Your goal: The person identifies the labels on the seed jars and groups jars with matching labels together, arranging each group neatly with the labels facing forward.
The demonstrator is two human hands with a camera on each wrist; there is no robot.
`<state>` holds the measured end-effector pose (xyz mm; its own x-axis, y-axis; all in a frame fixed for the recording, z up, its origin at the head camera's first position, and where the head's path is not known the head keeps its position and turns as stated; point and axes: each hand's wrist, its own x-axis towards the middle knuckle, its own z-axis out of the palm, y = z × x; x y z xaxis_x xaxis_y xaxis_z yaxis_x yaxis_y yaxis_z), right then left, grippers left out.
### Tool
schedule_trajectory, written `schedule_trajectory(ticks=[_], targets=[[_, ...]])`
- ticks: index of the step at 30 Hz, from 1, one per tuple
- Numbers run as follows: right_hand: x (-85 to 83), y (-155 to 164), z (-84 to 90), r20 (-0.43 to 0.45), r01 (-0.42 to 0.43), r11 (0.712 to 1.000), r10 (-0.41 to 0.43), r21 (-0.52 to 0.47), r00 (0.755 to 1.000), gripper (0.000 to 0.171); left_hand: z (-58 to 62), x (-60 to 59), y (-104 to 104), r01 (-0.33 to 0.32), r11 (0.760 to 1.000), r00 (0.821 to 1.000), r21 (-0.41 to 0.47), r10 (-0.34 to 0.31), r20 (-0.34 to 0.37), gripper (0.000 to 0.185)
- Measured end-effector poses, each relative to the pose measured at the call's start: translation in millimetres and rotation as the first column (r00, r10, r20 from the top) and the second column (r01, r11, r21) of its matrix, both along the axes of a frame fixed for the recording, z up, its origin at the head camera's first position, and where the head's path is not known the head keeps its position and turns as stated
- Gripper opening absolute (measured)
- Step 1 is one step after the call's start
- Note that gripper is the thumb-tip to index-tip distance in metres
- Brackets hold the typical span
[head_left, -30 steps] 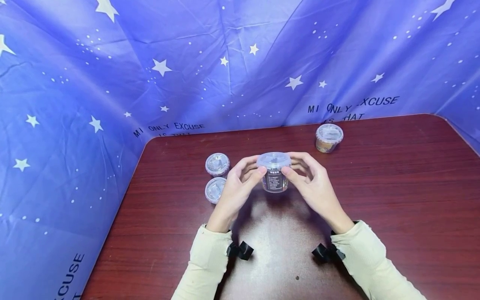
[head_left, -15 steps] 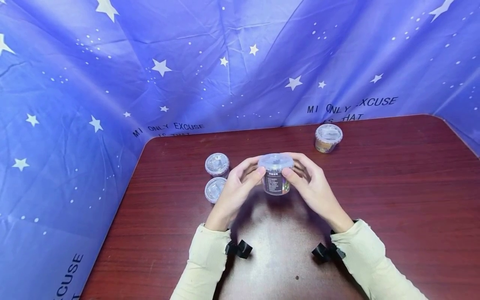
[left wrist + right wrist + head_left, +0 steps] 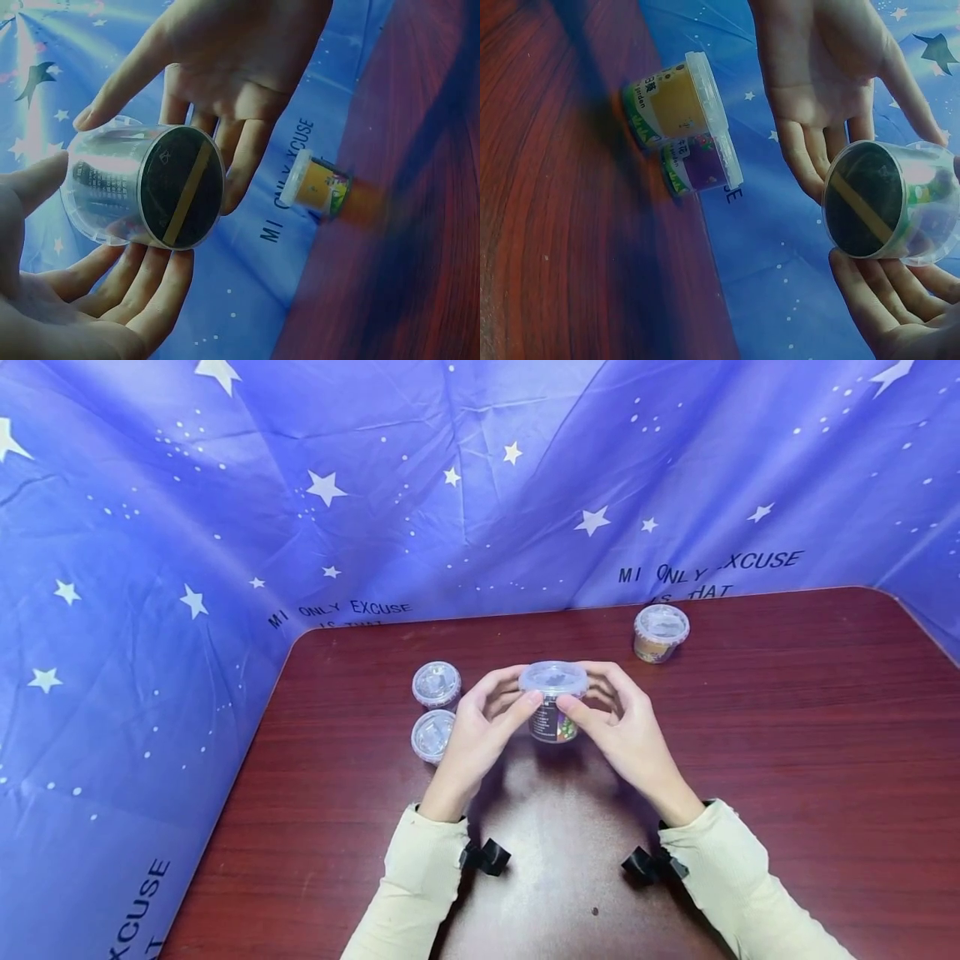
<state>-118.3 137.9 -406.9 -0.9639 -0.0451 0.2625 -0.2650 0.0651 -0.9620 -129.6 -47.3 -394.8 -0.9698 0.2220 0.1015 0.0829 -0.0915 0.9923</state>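
In the head view, a lidded clear plastic cup (image 3: 545, 723) is held upright above the table between both hands. Its side bears a dark label with white text and a colourful patch, under a translucent lid (image 3: 553, 677). My left hand (image 3: 477, 731) grips the left side, thumb at the front below the lid. On the opposite side my right hand (image 3: 633, 727) grips it the same way. The wrist views show the cup's dark round base (image 3: 172, 180) crossed by a tan stripe, with fingertips of both hands around the wall.
Two lidded cups stand beside my left hand, a rear one (image 3: 437, 685) and a front one (image 3: 432, 737) partly behind that hand. Another lidded cup (image 3: 661, 633) with an orange-brown label is at the table's (image 3: 810, 735) far right edge. A blue star-patterned curtain (image 3: 420, 510) hangs behind.
The cup has turned between my hands: its text panel has shifted left and the colourful part of the label now shows at the right. Both hands keep nearly the same place.
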Motion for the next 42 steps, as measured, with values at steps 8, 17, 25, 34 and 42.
schedule_trajectory(ticks=[8, 17, 25, 34, 42], targets=[[0.7, 2.7, 0.6, -0.007, -0.022, 1.000, 0.022, -0.020, 1.000, 0.033, 2.1, -0.5, -4.5, 0.023, 0.999, 0.996, 0.040, -0.026, 0.080, 0.040], [2.3, 5.4, 0.0, -0.059, -0.131, 0.990, 0.128, -0.045, 0.990, 0.033, 4.8, 2.0, -5.9, 0.134, 0.982, 0.982, 0.131, -0.149, 0.112, 0.040], [1.7, 4.1, 1.2, -0.055, -0.079, 0.996, 0.077, -0.034, 0.996, 0.035, 4.9, 1.7, -5.1, 0.101, 0.988, 0.989, 0.116, -0.112, 0.100, 0.041], [2.0, 1.3, 3.4, 0.017, -0.017, 1.000, 0.017, -0.013, 1.000, 0.040, 2.3, 1.8, -1.7, 0.061, 0.998, 0.997, 0.032, -0.063, 0.048, 0.046], [1.3, 2.6, 3.4, 0.015, -0.032, 0.999, 0.032, -0.003, 0.999, 0.038, 2.8, 0.4, -4.2, 0.081, 0.995, 0.994, 0.056, -0.085, 0.070, 0.044]])
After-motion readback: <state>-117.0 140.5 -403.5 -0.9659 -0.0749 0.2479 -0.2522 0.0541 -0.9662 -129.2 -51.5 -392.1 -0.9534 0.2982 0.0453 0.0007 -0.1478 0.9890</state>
